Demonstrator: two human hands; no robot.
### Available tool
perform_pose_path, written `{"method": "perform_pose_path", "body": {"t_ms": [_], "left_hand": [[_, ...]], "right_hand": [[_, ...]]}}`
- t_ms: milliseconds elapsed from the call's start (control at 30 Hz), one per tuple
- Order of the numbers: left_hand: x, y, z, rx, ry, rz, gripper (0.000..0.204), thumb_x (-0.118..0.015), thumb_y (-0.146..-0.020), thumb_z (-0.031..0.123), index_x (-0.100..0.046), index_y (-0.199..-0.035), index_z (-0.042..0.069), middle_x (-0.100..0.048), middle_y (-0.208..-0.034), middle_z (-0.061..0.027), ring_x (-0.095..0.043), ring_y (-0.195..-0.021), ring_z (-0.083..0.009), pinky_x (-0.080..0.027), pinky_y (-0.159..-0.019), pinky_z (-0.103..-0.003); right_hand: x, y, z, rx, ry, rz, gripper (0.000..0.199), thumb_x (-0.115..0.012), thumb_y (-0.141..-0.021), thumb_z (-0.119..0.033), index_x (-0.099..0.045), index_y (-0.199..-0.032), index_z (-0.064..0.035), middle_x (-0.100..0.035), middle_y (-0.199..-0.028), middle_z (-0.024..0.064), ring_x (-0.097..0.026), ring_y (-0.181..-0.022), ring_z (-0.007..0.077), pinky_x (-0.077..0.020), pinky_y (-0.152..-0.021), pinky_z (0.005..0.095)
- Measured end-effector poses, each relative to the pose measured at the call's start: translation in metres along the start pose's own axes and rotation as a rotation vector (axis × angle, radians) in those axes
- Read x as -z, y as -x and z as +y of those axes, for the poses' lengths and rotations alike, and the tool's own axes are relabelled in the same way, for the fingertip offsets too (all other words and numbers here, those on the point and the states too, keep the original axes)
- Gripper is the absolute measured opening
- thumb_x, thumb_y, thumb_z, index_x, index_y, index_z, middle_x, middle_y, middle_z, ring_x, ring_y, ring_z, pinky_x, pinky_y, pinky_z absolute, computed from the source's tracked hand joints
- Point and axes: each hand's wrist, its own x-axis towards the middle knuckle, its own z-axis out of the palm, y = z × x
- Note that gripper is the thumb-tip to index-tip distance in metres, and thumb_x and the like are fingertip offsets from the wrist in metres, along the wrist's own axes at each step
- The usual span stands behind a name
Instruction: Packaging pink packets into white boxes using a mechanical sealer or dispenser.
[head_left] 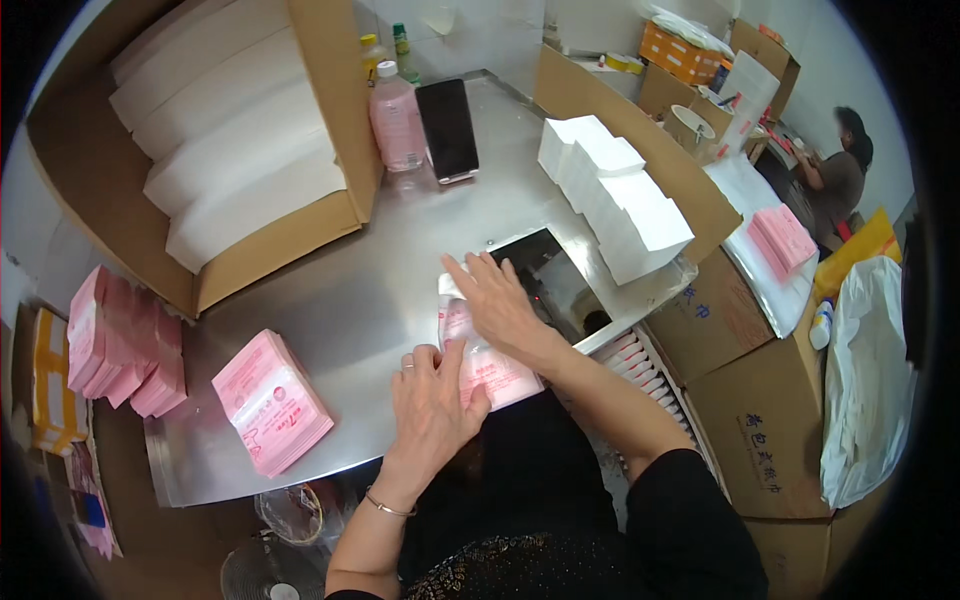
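A pink printed plastic packet (503, 380) lies at the near edge of the metal table, under both my hands. My left hand (432, 395) has its fingers bent over the packet's left side, with the thumb pressed on the pink film. Across the far part of the packet reaches my right hand (500, 305), its fingers stretched out and apart. A small white piece, like folded tissue (452, 286), shows beside its fingertips; the rest is hidden under the hand. Left of my hands rests a stack of flat pink packets (272, 402).
White tissue stacks (620, 200) stand beside a dark rectangular opening (550, 275). A large carton (280, 270) holds white bundles. A pink bottle (398, 125) and a dark phone (448, 130) stand behind. Pink packs (125, 345) sit far left. Another person (835, 175) sits at right.
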Motion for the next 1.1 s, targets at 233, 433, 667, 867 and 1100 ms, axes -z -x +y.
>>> {"method": "perform_pose_path", "body": {"t_ms": [233, 433, 667, 867, 1100], "left_hand": [[0.002, 0.007, -0.013, -0.017, -0.122, 0.036, 0.054, -0.072, -0.074, 0.038, -0.066, -0.119, 0.007, -0.053, -0.110, -0.0183, -0.050, -0.098, -0.0340, -0.040, -0.080, -0.045], [0.010, 0.003, -0.017, -0.016, -0.032, -0.035, 0.083, -0.076, -0.072, 0.030, -0.047, -0.148, 0.015, -0.053, -0.109, -0.0185, -0.052, -0.098, -0.0343, -0.041, -0.081, -0.045], [0.026, 0.018, -0.023, 0.006, 0.102, -0.104, 0.069, -0.072, -0.079, 0.009, -0.049, -0.143, 0.004, -0.053, -0.095, -0.0145, -0.055, -0.087, -0.0325, -0.043, -0.077, -0.044], [0.043, 0.041, -0.027, -0.015, 0.317, -0.040, 0.018, -0.066, -0.073, -0.003, -0.064, -0.089, 0.006, -0.060, -0.102, -0.0134, -0.060, -0.093, -0.0330, -0.046, -0.080, -0.043], [0.129, 0.092, -0.123, 0.445, -0.343, 0.161, 0.031, -0.061, -0.072, 0.001, -0.058, -0.103, 0.004, -0.055, -0.115, -0.0153, -0.049, -0.111, -0.0371, -0.035, -0.101, -0.048]], "right_hand": [[0.039, 0.038, -0.025, 0.115, -0.275, 0.201, 0.048, -0.055, -0.081, 0.004, -0.063, -0.128, -0.0028, -0.065, -0.127, 0.0186, -0.060, -0.121, 0.0412, -0.0336, -0.113, 0.0601], [0.020, 0.059, -0.046, 0.261, -0.012, 0.031, 0.037, -0.062, -0.085, -0.019, -0.063, -0.119, -0.0038, -0.058, -0.111, 0.0264, -0.061, -0.105, 0.0404, -0.0272, -0.109, 0.0718], [-0.007, 0.020, 0.031, -0.126, -0.147, -0.039, 0.027, -0.052, -0.091, -0.011, -0.058, -0.114, 0.0014, -0.065, -0.104, 0.0266, -0.063, -0.096, 0.0458, -0.0444, -0.091, 0.0611], [0.054, 0.047, 0.046, -0.293, 0.180, -0.447, 0.017, -0.057, -0.088, -0.011, -0.070, -0.089, 0.0004, -0.067, -0.072, 0.0214, -0.067, -0.069, 0.0411, -0.0514, -0.064, 0.0507], [0.135, 0.057, 0.102, -0.362, 0.604, 0.326, 0.017, -0.066, -0.089, -0.019, -0.069, -0.094, -0.0034, -0.060, -0.088, 0.0121, -0.056, -0.091, 0.0296, -0.0426, -0.078, 0.0440]]}}
